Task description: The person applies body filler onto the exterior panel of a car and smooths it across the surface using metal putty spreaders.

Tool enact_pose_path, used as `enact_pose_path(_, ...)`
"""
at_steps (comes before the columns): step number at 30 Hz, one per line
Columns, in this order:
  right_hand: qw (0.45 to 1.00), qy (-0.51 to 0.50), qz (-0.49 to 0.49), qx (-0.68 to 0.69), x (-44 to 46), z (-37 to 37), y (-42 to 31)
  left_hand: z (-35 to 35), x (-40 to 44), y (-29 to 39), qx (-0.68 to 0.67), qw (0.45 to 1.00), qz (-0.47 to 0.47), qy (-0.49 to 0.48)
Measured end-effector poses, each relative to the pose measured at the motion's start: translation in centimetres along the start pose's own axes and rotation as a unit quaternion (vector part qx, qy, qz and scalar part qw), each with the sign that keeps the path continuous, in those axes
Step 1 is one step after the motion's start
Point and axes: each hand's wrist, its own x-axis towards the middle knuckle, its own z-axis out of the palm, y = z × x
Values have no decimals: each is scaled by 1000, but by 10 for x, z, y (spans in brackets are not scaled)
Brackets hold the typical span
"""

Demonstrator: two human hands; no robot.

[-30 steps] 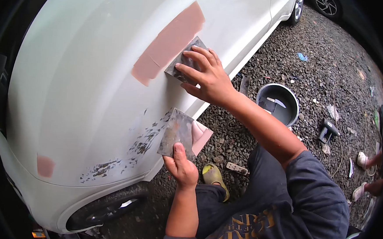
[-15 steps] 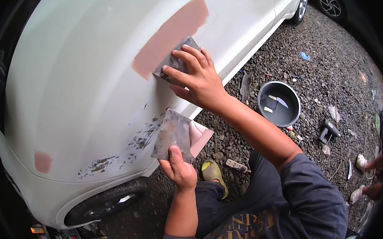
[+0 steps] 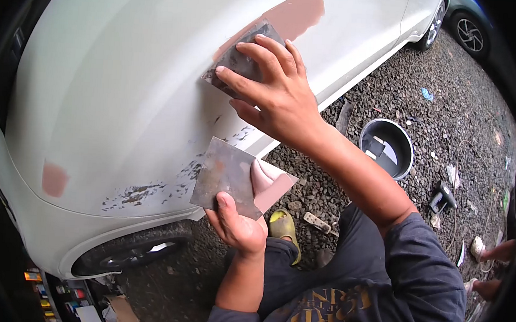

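Observation:
My right hand point(image 3: 283, 91) presses a grey flat putty spreader point(image 3: 241, 56) against the white car panel point(image 3: 125, 105), fingers spread over its back. The spreader lies over the lower-left part of a long pink putty patch point(image 3: 296, 16) and hides some of it. Lower down, my left hand point(image 3: 239, 222) grips a grey square mixing plate point(image 3: 218, 176) by its near edge, thumb on top. Pink putty point(image 3: 272, 192) sits along the plate's right side. Dark scraped marks point(image 3: 143, 195) run across the panel left of the plate, and a smaller pink patch point(image 3: 54, 179) shows at far left.
A black basin point(image 3: 387, 148) holding water and pale pieces stands on the gravel point(image 3: 386, 92). A heat-gun-like tool point(image 3: 443, 197) with a cord lies to its right. Another person's feet point(image 3: 478, 250) are at the right edge. A wheel point(image 3: 134, 248) sits below the panel.
My right hand has drawn the spreader down-left along the pink patch to its lower end. The left hand still holds the plate with putty. The whole view has shifted somewhat.

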Motion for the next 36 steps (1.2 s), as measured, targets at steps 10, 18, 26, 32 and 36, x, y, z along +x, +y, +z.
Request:
enact_pose_path(10, 1000, 20, 10, 2, 6, 20, -1, -6, -2, -4, -6, 1000, 11, 2)
enact_pose_path(18, 1000, 3, 18, -16, -47, 34, 14, -1, 2, -10, 0, 1000, -6, -13)
enact_pose_path(26, 1000, -12, 18, -10, -25, 3, 4, 1, 3, -14, -5, 1000, 8, -16)
enact_pose_path(32, 1000, 12, -2, 2, 6, 16, -11, 1, 5, -7, -20, 999, 34, 15)
enact_pose_path(36, 1000, 7, 12, 15, 0, 30, -14, -2, 6, -8, -21, 998, 39, 36)
